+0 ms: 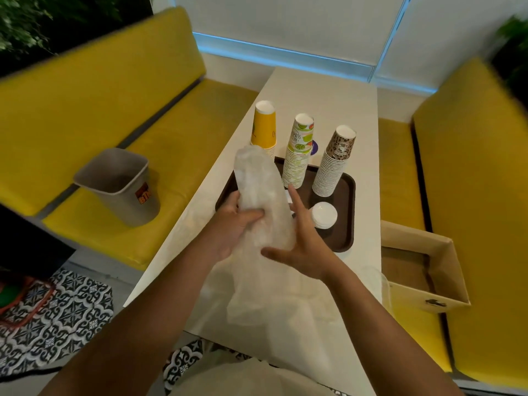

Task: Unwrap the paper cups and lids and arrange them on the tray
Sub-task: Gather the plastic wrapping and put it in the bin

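A long stack of clear lids in a plastic sleeve [261,195] stands tilted over the near left of the brown tray [347,224]. My left hand [235,224] grips its lower part. My right hand [300,241] rests against its right side with fingers spread. The loose plastic wrap [257,295] trails down onto the table below my hands. On the tray stand a fruit-print cup stack [298,152], a leopard-print cup stack [334,161] and a short pile of white lids [323,215]. A yellow cup stack [264,127] stands at the tray's far left corner.
A grey waste bin [120,184] sits on the yellow bench [85,115] at left. An open cardboard box [423,270] rests on the right bench beside the white table [328,90]. Patterned floor tiles lie at lower left.
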Demonstrator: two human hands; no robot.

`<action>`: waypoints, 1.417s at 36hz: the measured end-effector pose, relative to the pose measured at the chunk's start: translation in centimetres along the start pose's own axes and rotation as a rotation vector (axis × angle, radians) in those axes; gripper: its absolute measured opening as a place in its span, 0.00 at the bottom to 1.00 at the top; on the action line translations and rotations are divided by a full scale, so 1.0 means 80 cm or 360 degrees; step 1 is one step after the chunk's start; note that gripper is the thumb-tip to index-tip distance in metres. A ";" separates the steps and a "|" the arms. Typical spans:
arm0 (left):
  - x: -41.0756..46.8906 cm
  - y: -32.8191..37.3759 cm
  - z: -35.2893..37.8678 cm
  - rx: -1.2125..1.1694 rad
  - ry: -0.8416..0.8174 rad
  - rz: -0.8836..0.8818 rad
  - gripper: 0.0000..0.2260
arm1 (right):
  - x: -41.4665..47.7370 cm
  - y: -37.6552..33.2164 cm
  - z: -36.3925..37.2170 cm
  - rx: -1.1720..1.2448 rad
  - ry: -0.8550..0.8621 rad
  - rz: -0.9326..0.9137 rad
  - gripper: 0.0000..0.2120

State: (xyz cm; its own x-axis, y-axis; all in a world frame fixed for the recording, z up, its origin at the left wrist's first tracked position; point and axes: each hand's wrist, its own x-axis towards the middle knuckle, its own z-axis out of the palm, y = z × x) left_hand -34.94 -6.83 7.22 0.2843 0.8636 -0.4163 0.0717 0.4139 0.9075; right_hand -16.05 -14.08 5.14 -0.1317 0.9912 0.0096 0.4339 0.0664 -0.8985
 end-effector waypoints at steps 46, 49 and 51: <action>-0.002 0.040 -0.019 0.0050 -0.0609 0.0074 0.28 | 0.057 -0.045 -0.079 0.0125 0.0169 -0.0049 0.09; 0.004 0.033 -0.020 -0.0002 -0.0463 0.0160 0.29 | 0.046 -0.037 -0.068 0.0571 0.0299 0.0116 0.25; 0.008 0.034 -0.023 -0.0035 -0.0409 0.0227 0.37 | 0.038 -0.029 -0.059 0.1084 0.0196 0.0291 0.41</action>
State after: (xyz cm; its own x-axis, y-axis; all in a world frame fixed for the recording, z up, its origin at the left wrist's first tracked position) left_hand -36.28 -4.60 9.30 0.5231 0.8134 -0.2545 -0.0064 0.3024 0.9532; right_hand -13.24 -10.72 9.31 0.0090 0.9880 -0.1541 -0.2186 -0.1484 -0.9645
